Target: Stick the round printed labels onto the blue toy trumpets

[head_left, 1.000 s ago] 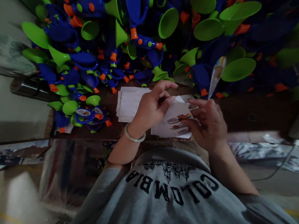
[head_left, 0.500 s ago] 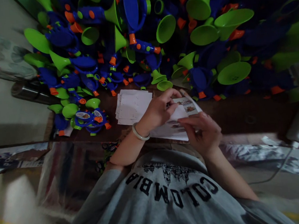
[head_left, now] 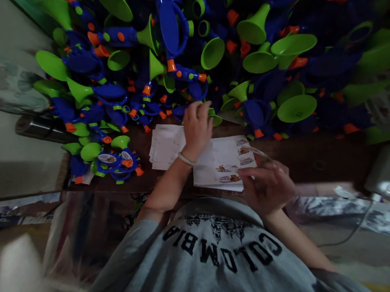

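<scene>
My left hand [head_left: 198, 130] is raised over the back edge of the sheets, its fingers loosely bent and a little apart, with nothing visible in them. It is close to a toy trumpet's green bell [head_left: 215, 118] at the front of the pile. My right hand [head_left: 269, 186] is at the right edge of the sticker sheet [head_left: 206, 174], thumb and forefinger pinched together. A thin, clear strip [head_left: 259, 151] rises from these fingers over the sheet's corner. Printed stickers [head_left: 229, 178] with a brown figure remain along the sheet's right and lower parts.
A large pile of blue, green and orange toy trumpets [head_left: 169, 26] covers the back of the table [head_left: 304, 160]. White used-looking sheets [head_left: 166, 143] are stacked left of the sticker sheet. Several trumpets with oval stickers [head_left: 107, 158] sit at the left. A dark cylinder [head_left: 41, 127] lies behind them.
My left hand has left the sticker sheet and moved up and left toward the trumpet pile. My right hand has stayed near the sheet's right edge. The sheet's raised right side now lies flatter.
</scene>
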A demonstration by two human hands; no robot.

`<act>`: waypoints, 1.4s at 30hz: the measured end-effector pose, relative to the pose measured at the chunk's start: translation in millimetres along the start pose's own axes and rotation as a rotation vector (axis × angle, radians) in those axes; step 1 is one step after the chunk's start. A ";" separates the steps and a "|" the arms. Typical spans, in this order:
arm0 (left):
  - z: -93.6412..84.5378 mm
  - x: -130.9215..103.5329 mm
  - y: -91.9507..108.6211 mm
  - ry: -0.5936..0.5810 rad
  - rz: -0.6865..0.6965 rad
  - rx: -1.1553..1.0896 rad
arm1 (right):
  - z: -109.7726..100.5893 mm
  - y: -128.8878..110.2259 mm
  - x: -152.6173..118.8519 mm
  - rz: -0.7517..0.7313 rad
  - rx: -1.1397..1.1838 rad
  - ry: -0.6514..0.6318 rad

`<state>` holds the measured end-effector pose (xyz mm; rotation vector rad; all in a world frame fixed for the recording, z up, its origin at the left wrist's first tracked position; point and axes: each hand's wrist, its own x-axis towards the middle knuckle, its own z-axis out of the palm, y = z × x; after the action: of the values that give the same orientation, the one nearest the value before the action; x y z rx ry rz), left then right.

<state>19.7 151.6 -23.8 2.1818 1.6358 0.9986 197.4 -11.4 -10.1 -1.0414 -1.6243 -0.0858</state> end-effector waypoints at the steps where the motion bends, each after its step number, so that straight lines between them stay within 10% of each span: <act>1: -3.6 6.1 -11.0 0.048 -0.043 0.015 | 2.1 1.1 1.8 0.020 0.017 0.006; 6: -11.3 23.4 -48.6 -0.049 -0.059 -0.090 | 10.4 5.9 6.4 0.073 0.114 -0.026; 13: -48.5 40.5 -40.7 0.238 0.050 -0.565 | 18.7 18.5 16.4 -0.010 0.210 0.043; 22: -122.9 2.8 6.5 -0.261 0.221 -1.015 | 30.1 19.1 29.3 0.297 0.485 0.327; 27: -107.1 -43.9 29.5 -0.464 0.159 -1.259 | 35.7 21.2 28.1 0.598 0.725 0.051; 34: -64.9 -97.0 53.8 -0.409 -0.339 -1.733 | 52.8 7.6 40.0 0.456 0.676 0.268; 42: -46.5 -103.1 51.8 0.035 -0.503 -1.432 | 39.9 4.1 55.2 0.271 0.486 0.222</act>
<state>14.3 29.8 0.7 0.7563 0.8126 1.3590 172.1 44.8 19.3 -0.8271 -1.2077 0.3484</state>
